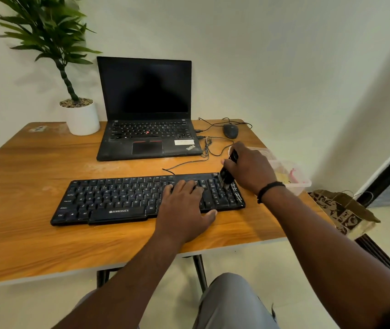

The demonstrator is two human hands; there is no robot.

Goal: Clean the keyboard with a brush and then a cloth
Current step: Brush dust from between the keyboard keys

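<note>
Black keyboard lies along the near edge of the wooden table, toward its right side. Left hand flat on the keys right of centre, fingers spread, thumb over the keyboard's front edge. Right hand grips a dark brush, its tip down on the number pad at the keyboard's right end. Clear plastic box at the table's right edge, just behind that hand. Laptop, mouse and potted plant along the far edge.
</note>
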